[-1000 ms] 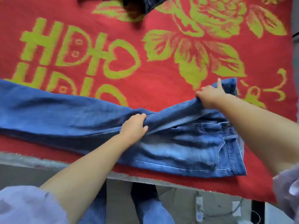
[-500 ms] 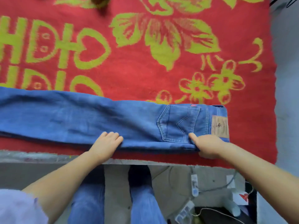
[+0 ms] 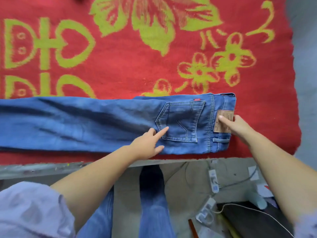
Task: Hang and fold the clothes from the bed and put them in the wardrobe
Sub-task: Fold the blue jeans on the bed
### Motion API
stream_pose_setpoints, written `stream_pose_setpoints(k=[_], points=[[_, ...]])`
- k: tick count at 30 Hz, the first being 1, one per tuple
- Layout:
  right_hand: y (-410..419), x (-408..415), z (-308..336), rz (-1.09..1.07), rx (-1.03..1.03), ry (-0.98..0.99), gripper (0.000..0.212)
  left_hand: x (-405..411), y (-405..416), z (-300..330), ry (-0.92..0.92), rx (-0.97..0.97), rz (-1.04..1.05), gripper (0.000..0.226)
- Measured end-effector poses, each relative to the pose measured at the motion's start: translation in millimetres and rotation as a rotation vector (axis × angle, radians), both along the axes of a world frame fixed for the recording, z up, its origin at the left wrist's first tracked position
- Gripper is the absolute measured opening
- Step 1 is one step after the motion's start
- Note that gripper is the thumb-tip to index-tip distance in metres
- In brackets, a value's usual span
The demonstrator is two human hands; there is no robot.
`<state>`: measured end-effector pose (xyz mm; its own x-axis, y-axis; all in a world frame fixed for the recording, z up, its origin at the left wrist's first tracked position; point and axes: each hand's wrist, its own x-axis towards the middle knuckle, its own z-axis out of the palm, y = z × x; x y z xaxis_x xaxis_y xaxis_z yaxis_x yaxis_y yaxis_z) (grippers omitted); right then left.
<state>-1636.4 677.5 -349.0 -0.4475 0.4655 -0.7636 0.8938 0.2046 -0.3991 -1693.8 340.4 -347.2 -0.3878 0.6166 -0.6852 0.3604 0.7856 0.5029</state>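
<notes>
Red bedding (image 3: 120,74) with yellow-green flowers and characters covers the bed and fills the upper part of the head view. Along its near edge lies a pair of blue jeans (image 3: 85,124), folded lengthwise so one leg lies over the other, the legs running off the left side of the picture and the waistband at the right. A back pocket (image 3: 181,121) faces up, and a brown leather patch (image 3: 223,124) sits on the waistband.

The left hand (image 3: 147,145) rests flat on the denim just left of the pocket, its fingers straight and spread, the forefinger reaching onto the pocket's corner; it grasps nothing. The right hand (image 3: 240,126) is at the waistband end, thumb laid on top of the leather patch and the other fingers at the edge of the fabric; whether they curl under the waistband cannot be told.

Below the bed's edge, the floor shows a white power strip (image 3: 213,181) with cables, and the person's own jeans-clad legs (image 3: 151,203).
</notes>
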Motion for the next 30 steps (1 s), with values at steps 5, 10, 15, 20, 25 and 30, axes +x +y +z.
stream_pose_setpoints(k=[5,10,15,20,25,30], points=[[-4,-14,-21,-0.118,-0.053,0.155,0.034,-13,41,-15,-0.164,0.035,0.458,0.059],[17,-14,-11,-0.106,0.183,0.35,0.016,-19,20,-13,0.405,0.333,0.856,0.053],[11,0,-34,-0.167,0.086,0.276,0.02,-27,7,-47,0.421,-0.197,0.242,0.079],[8,-26,14,-0.146,-0.044,0.29,0.012,-43,11,-49,0.24,-0.225,0.194,0.087],[-78,-58,115,0.055,-0.182,0.526,0.031,-66,3,14,-0.446,0.292,0.769,0.049],[-236,-85,125,0.443,-0.276,0.507,0.055,-73,-41,63,-0.982,0.752,1.176,0.061]])
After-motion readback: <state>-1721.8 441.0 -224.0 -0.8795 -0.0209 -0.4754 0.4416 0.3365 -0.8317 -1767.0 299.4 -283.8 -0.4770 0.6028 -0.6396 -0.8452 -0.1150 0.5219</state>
